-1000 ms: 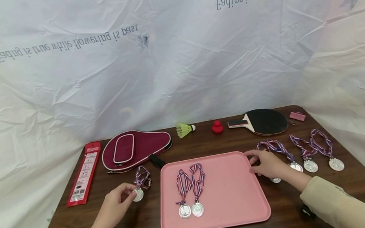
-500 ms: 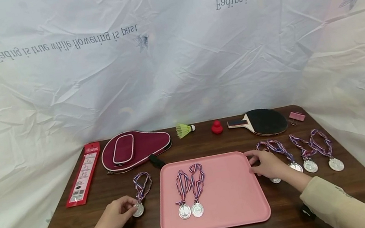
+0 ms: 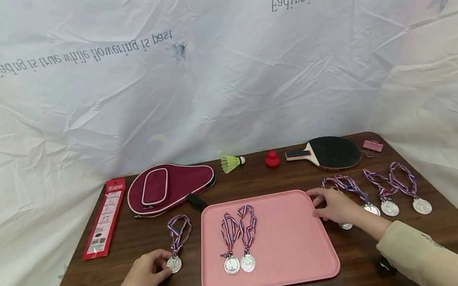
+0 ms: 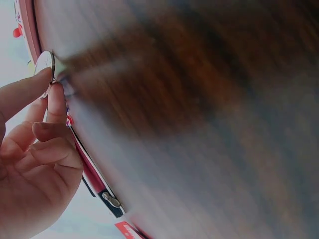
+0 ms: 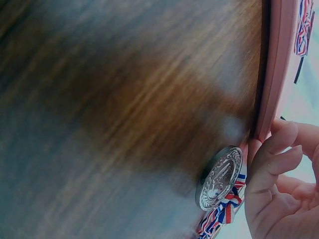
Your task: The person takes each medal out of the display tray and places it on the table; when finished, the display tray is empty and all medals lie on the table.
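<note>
My left hand (image 3: 146, 274) pinches the left edge of a silver medal (image 3: 174, 264) on the table, left of the pink tray. Its red, white and blue ribbon (image 3: 180, 233) loops away toward the back. Thumb and fingers meet at that medal (image 4: 46, 60) in the left wrist view. My right hand (image 3: 334, 205) grips the right rim of the pink tray (image 3: 289, 238) near its far corner. Two medals (image 3: 240, 263) with striped ribbons lie side by side in the tray's left half. Beside the right hand, a medal (image 5: 220, 178) shows close up, partly under the wrist in the head view.
More medals (image 3: 389, 208) with ribbons lie right of the tray. Along the back are a red packet (image 3: 106, 217), a maroon paddle case (image 3: 186, 182), a yellow shuttlecock (image 3: 231, 162), a red knob-shaped piece (image 3: 272, 159), a table tennis paddle (image 3: 334, 152) and a pink binder clip (image 3: 372, 146).
The left hand has drawn the medal toward me, and its ribbon has opened into a longer loop. More of the medal's face shows now. The right hand and tray have stayed put.
</note>
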`<state>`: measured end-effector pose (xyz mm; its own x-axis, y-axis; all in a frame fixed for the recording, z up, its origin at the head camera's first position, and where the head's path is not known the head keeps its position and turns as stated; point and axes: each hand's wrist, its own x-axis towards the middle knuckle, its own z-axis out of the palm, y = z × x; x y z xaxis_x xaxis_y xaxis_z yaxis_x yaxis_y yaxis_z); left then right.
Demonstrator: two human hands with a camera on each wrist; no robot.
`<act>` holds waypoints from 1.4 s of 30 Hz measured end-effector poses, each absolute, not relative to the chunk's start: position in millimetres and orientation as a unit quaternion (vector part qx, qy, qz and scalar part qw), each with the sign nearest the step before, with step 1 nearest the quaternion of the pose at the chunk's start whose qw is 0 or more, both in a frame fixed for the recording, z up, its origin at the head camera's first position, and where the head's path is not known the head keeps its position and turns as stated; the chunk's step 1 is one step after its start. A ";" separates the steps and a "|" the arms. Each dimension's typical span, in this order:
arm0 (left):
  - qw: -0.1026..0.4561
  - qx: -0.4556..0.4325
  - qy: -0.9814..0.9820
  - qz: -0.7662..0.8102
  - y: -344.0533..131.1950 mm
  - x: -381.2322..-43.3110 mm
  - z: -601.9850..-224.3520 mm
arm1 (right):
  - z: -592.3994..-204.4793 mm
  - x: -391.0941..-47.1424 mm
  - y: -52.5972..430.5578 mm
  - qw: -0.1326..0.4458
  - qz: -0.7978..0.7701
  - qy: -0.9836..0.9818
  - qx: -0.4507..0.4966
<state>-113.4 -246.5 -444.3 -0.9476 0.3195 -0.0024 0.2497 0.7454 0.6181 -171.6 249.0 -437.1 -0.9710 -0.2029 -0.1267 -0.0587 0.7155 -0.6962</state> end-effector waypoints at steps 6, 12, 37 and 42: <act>0.054 0.154 0.932 0.324 -251.8 -115.0 -446.8 | -435.5 -169.9 248.5 0.095 -0.373 0.920 -0.080; 0.045 0.094 0.940 0.323 -252.4 -114.1 -438.8 | -435.3 -169.6 248.7 0.096 -0.376 0.918 -0.083; 0.061 0.192 0.904 0.378 -174.5 -94.4 -417.1 | -439.0 -171.5 249.3 0.094 -0.377 0.918 -0.084; 0.074 0.210 0.898 0.379 -158.7 -94.5 -423.1 | -438.8 -171.6 249.6 0.095 -0.376 0.918 -0.078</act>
<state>-94.5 -158.7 -423.1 -0.9013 0.4324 0.0263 0.3203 0.6243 0.7125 -171.6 249.6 -438.8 -0.9698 -0.2148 -0.1159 -0.0718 0.7048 -0.7058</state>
